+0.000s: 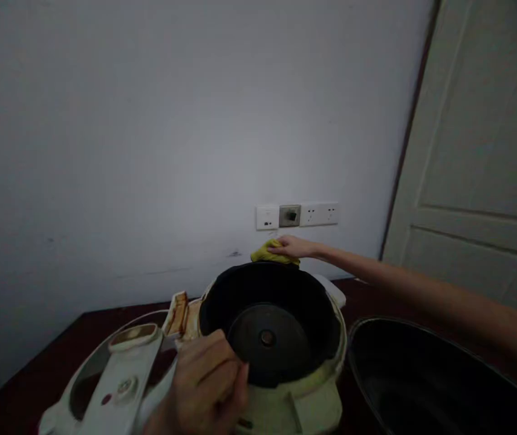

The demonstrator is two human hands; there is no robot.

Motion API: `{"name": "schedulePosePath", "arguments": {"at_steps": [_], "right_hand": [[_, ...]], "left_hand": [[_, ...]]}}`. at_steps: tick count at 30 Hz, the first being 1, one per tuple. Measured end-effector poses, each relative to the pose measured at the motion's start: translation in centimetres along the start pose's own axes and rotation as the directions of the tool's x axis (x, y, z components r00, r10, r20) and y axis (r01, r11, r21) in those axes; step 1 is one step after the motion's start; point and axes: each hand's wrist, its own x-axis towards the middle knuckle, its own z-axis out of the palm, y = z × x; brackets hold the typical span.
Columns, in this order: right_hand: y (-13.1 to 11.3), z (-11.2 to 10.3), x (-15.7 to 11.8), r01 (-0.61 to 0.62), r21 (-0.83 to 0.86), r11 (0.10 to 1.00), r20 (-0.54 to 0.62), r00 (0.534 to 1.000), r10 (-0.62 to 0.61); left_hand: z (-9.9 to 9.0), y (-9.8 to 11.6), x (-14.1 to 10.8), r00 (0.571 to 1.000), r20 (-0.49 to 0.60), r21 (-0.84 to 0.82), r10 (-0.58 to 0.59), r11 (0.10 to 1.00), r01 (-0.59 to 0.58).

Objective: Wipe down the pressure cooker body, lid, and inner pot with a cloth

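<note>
A pale electric cooker (301, 393) stands on the table with its dark round inside (269, 329) facing up. My right hand (292, 246) reaches across to its far side, fingers closed on a yellow cloth (265, 251) at the back rim. In front, at the near left edge of the cooker, my left hand (208, 383) is curled like a fist. What its fingers hold, if anything, is hidden. The lid (117, 377), with a clear window and a light handle strip, is tipped open to the left. Brown stains mark the hinge part (179, 314).
A black pot (403, 374) sits at the right, under my right forearm. Behind the dark red table (35, 362) rises a white wall with a row of sockets (319, 214). A pale door (480, 181) is at the far right.
</note>
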Motion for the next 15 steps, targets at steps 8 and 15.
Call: {"name": "schedulePosePath", "arguments": {"at_steps": [8,15], "right_hand": [[0.8,-0.8,-6.0,0.002,0.011,1.000,-0.010,1.000,-0.002],[0.3,-0.7,-10.1,-0.007,-0.034,0.999,-0.046,0.999,0.005]], "left_hand": [[0.3,0.6,1.0,1.000,0.006,-0.046,-0.011,0.999,0.011],[0.0,0.3,0.9,1.000,-0.018,-0.016,0.011,1.000,-0.011]]}}
